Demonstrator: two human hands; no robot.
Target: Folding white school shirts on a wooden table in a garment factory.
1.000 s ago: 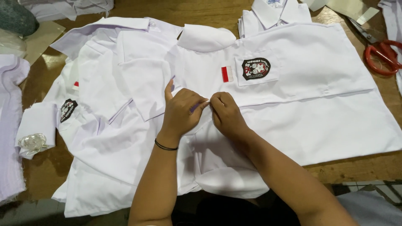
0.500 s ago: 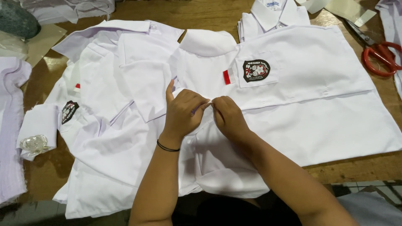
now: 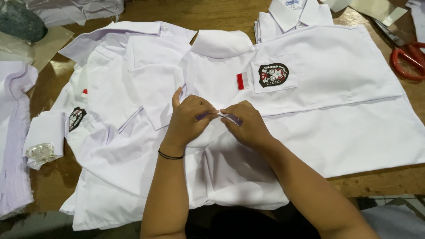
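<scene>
Left hand (image 3: pixel 188 119) and right hand (image 3: pixel 245 124) pinching shirt (image 3: pixel 336 128) front edge together at a button. Best kept flat on surface (image 3: pixel 212 13), edges aligned.

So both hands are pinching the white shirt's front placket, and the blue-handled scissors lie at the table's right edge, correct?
Not quite: the scissors have red handles, not blue, as the head view shows. The rest holds: the left hand and right hand pinch the white shirt at its front placket.
</scene>
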